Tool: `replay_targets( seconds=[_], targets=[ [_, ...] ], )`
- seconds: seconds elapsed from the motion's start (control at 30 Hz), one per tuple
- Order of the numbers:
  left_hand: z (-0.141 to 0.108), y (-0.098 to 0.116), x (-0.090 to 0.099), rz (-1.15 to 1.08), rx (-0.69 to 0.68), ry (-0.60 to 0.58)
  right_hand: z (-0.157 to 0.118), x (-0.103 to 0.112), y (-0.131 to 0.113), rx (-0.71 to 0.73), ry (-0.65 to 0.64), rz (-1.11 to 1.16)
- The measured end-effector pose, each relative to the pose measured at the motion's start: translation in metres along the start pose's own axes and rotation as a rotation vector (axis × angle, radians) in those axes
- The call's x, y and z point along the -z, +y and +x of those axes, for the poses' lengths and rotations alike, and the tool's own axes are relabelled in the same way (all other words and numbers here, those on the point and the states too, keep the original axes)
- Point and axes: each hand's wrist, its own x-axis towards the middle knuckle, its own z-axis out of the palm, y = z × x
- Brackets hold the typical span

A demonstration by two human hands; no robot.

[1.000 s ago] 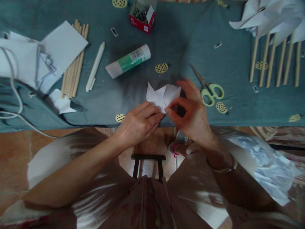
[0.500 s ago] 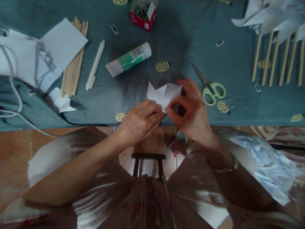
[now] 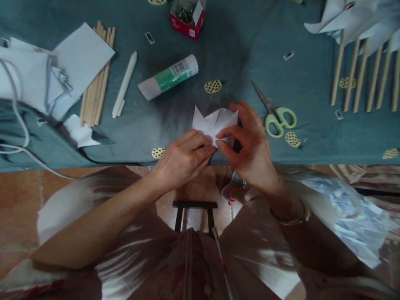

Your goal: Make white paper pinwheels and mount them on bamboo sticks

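A folded white paper (image 3: 215,121) with pointed corners is held just above the table's near edge. My left hand (image 3: 186,156) pinches its lower left part between thumb and fingers. On the right side, my right hand (image 3: 250,146) has its thumb and forefinger at the paper's lower middle, with a small gap between their tips; its other fingers curl behind the right corner. Green-handled scissors (image 3: 279,121) lie just right of my right hand. Beyond the paper lies a glue stick (image 3: 170,77) with a green label.
A red box (image 3: 187,25) of small metal items stands at the back. Wooden sticks (image 3: 96,91), a white pen (image 3: 125,85) and paper sheets (image 3: 83,58) lie left, with a cable (image 3: 25,125). Paper pinwheels (image 3: 362,25) on sticks lie at the far right.
The thumb and forefinger of my right hand have parted slightly at the paper's lower middle. My left hand and the paper have hardly moved.
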Motion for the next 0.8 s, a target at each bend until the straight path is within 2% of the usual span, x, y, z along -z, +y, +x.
replay_targets(
  seconds=[0.27, 0.57, 0.8],
  targets=[
    [-0.001, -0.001, -0.001, -0.003, -0.002, 0.006, 0.000, -0.003, 0.003, 0.035, 0.005, -0.017],
    [0.000, -0.001, 0.000, -0.001, -0.005, -0.005, -0.007, -0.005, 0.000, 0.228, 0.053, -0.168],
    [0.000, 0.002, 0.002, 0.167, -0.052, -0.010, -0.015, -0.012, -0.001, 0.187, 0.038, -0.209]
  ],
)
